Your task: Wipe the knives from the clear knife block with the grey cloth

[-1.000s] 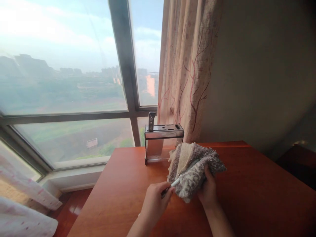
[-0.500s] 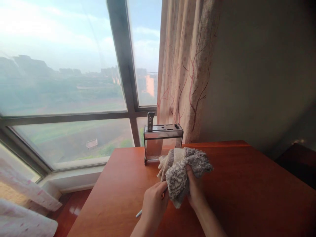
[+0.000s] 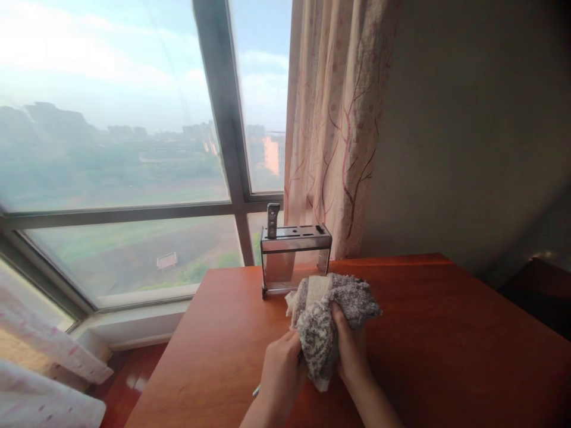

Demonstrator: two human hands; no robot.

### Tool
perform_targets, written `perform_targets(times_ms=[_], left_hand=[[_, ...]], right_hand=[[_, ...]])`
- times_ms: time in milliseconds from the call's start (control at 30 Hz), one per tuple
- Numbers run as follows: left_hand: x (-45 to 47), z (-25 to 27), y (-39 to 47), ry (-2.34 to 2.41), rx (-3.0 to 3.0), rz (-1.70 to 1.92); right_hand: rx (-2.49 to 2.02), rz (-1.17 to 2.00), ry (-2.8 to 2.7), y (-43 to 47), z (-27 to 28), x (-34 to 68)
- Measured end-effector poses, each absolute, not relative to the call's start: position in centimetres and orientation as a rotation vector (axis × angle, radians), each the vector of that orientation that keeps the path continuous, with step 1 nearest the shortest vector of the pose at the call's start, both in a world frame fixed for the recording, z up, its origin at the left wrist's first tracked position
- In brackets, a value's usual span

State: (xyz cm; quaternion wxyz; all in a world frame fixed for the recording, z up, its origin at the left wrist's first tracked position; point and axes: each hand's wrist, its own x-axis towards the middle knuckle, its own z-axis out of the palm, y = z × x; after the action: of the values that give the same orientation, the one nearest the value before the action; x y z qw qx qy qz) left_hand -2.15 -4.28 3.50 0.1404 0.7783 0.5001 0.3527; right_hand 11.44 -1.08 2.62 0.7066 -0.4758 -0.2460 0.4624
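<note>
A shaggy grey-and-cream cloth point(image 3: 317, 342) is bunched up just over the table. My right hand point(image 3: 350, 348) grips it from the right, the thumb pressed into its folds. My left hand point(image 3: 283, 365) is closed at the cloth's left edge, around a thin object whose pale, narrow end point(image 3: 256, 390) sticks out below the wrist side. The rest of that object is hidden by the hand and the cloth. Behind the cloth stands a knife holder point(image 3: 295, 242) with a slotted top and clear sides. One dark-handled knife point(image 3: 272, 221) is upright in its left end.
The reddish-brown wooden table point(image 3: 214, 333) carries the holder near its far edge. Beyond it are a large window point(image 3: 120, 214) and a patterned curtain point(image 3: 339, 131). Another pale curtain point(image 3: 44, 392) hangs at the lower left.
The cloth and both hands have shifted slightly down, and the cloth's lower tip hangs lower. Less of the thin object's pale end shows now. The knife holder stays put.
</note>
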Motion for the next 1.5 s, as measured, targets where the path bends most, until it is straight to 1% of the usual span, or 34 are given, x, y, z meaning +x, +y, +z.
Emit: perform_targets(times_ms=[300,400,467,600,667,733,833,967,1133,1300,1400,1500], left_hand=[[-0.8,4.6,-4.8,1.314,2.163,0.944],[-0.6,5.1,-4.9,1.231,2.023,0.989],[-0.8,5.4,-4.8,1.156,1.883,0.964],[-1.6,5.5,-4.7,0.971,1.453,0.664],[-1.8,5.4,-4.6,0.883,1.303,0.525],[-2.0,5.1,-4.5,0.851,1.264,0.499],[-1.9,4.6,-4.0,0.906,1.346,0.607],[-1.8,4.2,-3.6,1.042,1.61,0.776],[-2.6,4.3,-3.7,1.433,2.113,0.893],[-3.3,4.0,-3.6,1.737,2.408,1.038],[-3.2,4.3,-3.8,1.855,2.381,1.09],[-3.1,4.8,-3.9,1.841,2.294,1.066]], right_hand=[[-1.017,0.979,-0.425,-0.2,3.9,13.4],[-0.941,1.036,-0.394,0.1,4.0,14.3],[-0.878,1.142,-0.366,0.1,4.1,15.1],[-0.742,1.425,-0.303,-0.1,4.6,16.6],[-0.714,1.471,-0.303,-0.2,4.8,17.0],[-0.752,1.43,-0.332,-0.1,4.8,17.1],[-0.855,1.281,-0.371,0.3,4.6,16.8],[-0.916,1.111,-0.364,1.0,4.0,16.6],[-1.04,0.915,-0.317,1.4,3.3,16.3],[-1.072,0.92,-0.319,1.3,3.3,15.6],[-1.073,0.938,-0.335,1.2,3.2,15.4],[-1.055,0.961,-0.355,1.0,3.2,15.5]])
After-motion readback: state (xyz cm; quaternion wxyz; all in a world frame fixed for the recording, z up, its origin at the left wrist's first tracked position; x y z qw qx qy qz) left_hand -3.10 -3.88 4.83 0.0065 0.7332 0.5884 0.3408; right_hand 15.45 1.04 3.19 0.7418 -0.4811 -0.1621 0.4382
